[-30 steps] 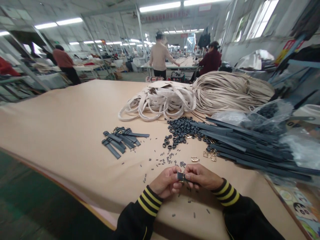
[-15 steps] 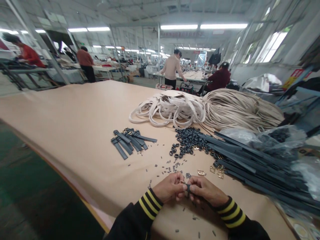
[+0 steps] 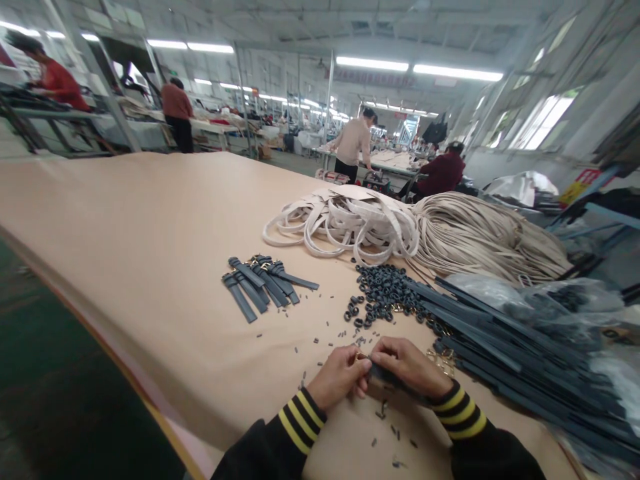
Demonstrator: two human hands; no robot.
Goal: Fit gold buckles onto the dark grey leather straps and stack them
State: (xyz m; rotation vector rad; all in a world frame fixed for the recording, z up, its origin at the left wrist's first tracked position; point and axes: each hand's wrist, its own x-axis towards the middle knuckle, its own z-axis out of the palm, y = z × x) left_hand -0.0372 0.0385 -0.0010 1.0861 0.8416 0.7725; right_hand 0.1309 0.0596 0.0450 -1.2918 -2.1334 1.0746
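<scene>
Near the front of the table, my left hand (image 3: 336,377) pinches a small gold buckle (image 3: 360,357) between thumb and fingers. Close against it, my right hand (image 3: 413,365) is closed on a dark blue-grey strap (image 3: 384,376), which hangs below the fingers and looks blurred. Where strap and buckle meet is mostly covered by my fingertips, so I cannot tell if one passes through the other. Further off to the left lies a pile of dark straps with buckles (image 3: 265,280). Small dark loops (image 3: 385,290) are heaped beyond my hands.
Long dark strips (image 3: 480,327) and loose gold buckles (image 3: 443,361) lie to the right. Behind them are pale looped straps (image 3: 345,223), a bundle of beige cords (image 3: 485,233) and clear plastic bags (image 3: 575,303). Tiny dark bits dot the brown-covered table (image 3: 165,227). Several people work further back.
My right hand has turned and lifted slightly, with its knuckles higher and the dark strap now stretched below it. The left hand stays nearly in place. The view has tilted a little.
</scene>
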